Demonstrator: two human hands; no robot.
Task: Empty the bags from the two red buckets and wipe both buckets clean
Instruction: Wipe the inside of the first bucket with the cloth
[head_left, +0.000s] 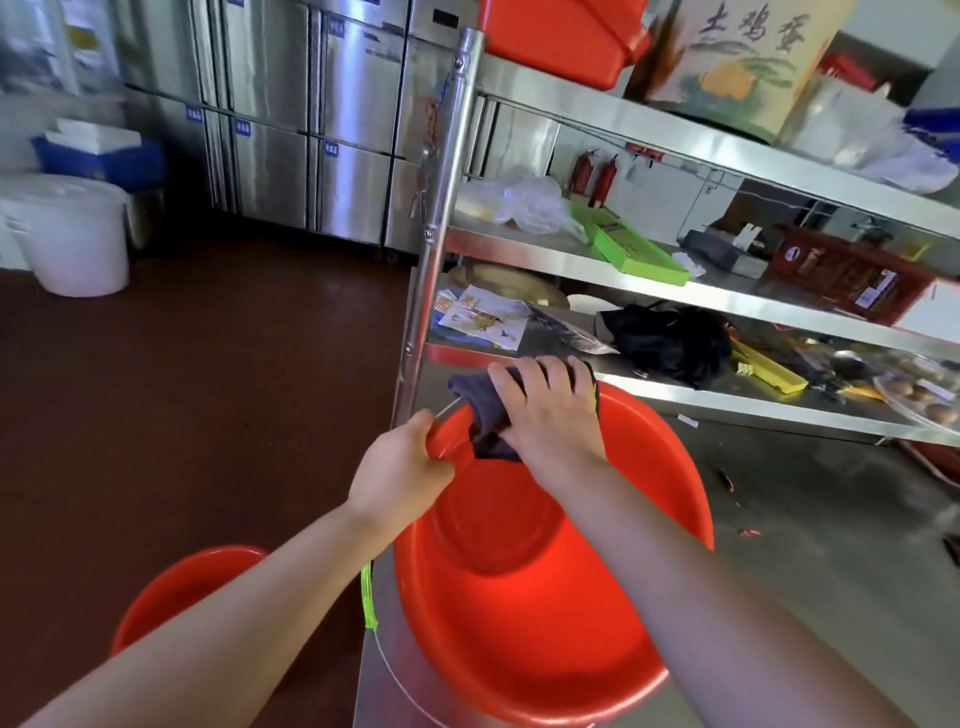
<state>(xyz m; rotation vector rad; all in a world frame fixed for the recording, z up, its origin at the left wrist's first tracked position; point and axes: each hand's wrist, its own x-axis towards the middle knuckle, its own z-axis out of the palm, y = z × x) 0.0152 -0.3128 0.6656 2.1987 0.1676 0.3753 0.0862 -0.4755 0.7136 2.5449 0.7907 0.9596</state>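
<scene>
A large red bucket (524, 597) stands on a steel surface in front of me, its inside bare. My left hand (402, 462) grips its far-left rim near the wire handle. My right hand (545, 408) presses a dark grey cloth (485, 410) over the far rim. A second red bucket (176, 587) sits lower at the bottom left, partly hidden behind my left forearm. No bags show inside either bucket.
A steel shelf rack (675, 299) rises just behind the bucket, cluttered with a green tray (634, 247), plastic bags, papers and a black bag (670, 340). A white lidded pail (70, 234) stands on the brown floor at left. Steel fridges (311, 114) line the back wall.
</scene>
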